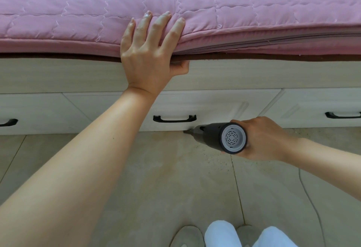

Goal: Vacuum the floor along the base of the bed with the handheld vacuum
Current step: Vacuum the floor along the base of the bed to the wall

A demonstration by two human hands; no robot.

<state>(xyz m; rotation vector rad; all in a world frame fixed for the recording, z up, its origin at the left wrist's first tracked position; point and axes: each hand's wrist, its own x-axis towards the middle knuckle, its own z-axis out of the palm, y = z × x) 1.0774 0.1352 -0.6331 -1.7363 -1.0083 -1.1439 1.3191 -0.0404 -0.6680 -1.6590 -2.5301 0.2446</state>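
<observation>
Pointing nozzle at bed base (214,75) | handheld vacuum (220,136) | right hand (267,139) gripping

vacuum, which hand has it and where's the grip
The right hand grips the handheld vacuum around its rear body, near the grey end cap. The left hand holds none of it.

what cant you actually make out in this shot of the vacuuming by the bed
All in the head view:
- Vacuum nozzle tip: too small and foreshortened to tell whether it touches the floor.
- Right hand fingers: hidden behind the vacuum body.
- Left hand thumb tip: tucked under the pink mattress edge.
- Right drawer handle: cut off by the frame edge.
- Specks on the floor: too small to identify.
</observation>
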